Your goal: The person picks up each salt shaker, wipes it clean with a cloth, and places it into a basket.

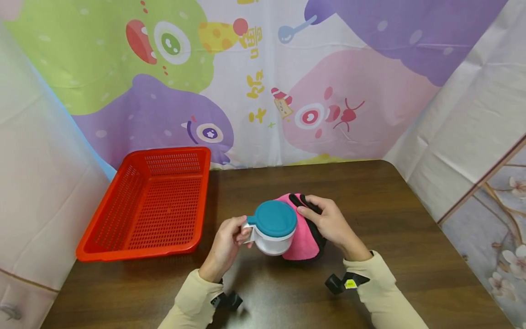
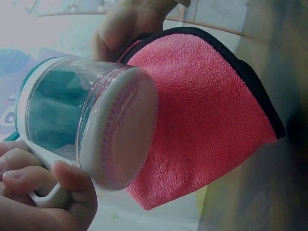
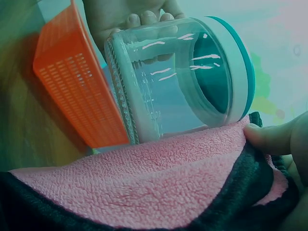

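A clear jar (image 1: pixel 274 244) with a teal lid (image 1: pixel 276 218) and a white handle is held up above the table. My left hand (image 1: pixel 228 240) grips it by the handle, fingers curled through the loop in the left wrist view. In the right wrist view the see-through body of the jar (image 3: pixel 163 82) looks empty. My right hand (image 1: pixel 330 224) pinches a pink cloth (image 1: pixel 302 237) with black edging between thumb and fingers. The cloth (image 2: pixel 207 115) hangs folded beside the jar's right side and appears to touch it. Part of the cloth is hidden behind the jar in the head view.
A red plastic basket (image 1: pixel 201 205) with slotted sides stands at the left of the brown wooden table (image 1: pixel 361 196). Behind the table hangs a curtain (image 1: pixel 263 137) printed with cartoon figures. Each wrist carries a small black camera.
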### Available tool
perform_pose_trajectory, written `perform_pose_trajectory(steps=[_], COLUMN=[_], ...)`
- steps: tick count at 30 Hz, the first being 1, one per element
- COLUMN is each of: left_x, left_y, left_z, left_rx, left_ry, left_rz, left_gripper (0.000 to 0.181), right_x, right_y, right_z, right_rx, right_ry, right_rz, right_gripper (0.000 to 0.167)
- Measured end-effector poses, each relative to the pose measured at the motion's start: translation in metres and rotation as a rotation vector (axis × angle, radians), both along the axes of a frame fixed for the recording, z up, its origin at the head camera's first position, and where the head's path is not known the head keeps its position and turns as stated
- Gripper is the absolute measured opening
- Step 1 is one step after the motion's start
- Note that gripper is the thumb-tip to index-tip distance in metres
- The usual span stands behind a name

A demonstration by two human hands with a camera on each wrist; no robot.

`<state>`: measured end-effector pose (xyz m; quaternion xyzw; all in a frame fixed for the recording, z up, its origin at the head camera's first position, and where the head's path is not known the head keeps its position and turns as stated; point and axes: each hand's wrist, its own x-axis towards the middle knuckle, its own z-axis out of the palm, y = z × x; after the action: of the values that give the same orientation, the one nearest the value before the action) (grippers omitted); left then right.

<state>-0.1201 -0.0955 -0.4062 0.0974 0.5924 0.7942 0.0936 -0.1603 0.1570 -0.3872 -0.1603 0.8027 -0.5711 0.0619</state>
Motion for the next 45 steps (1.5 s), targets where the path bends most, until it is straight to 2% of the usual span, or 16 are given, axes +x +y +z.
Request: perform_pose_trajectory(steps=[9, 15, 20, 23, 34, 45], left_x=[-0.001, -0.002, -0.003, -0.003, -0.002, -0.001], left_y=[0.0, 0.002, 0.002, 0.001, -0.001, -0.004], left_z=[-0.002, -0.001, -0.002, -0.003, -0.002, -0.001], left_rx=[0.0, -0.011, -0.025, -0.047, -0.098, -0.081], left_ry=[0.013, -0.017, -0.041, -0.041, 0.002, -0.004], left_rz=[0.009, 0.063, 0.123, 0.137, 0.056, -0.051], left_gripper=[0.032, 0.032, 0.03, 0.029, 0.029, 0.027], right_x=[0.007, 0.011, 0.013, 0.013, 0.01, 0.003], right_y=[0.002, 0.002, 0.002, 0.001, 0.002, 0.002], right_z=[0.0, -0.001, -0.003, -0.004, -0.003, 0.001], right_rx=[0.019, 0.011, 0.007, 0.008, 0.019, 0.035], right_ry=[0.014, 0.003, 0.012, 0.021, 0.033, 0.06], right_rz=[-0.034, -0.04, -0.018, -0.004, 0.031, 0.107], right_gripper=[0.026, 0.026, 0.025, 0.025, 0.023, 0.019])
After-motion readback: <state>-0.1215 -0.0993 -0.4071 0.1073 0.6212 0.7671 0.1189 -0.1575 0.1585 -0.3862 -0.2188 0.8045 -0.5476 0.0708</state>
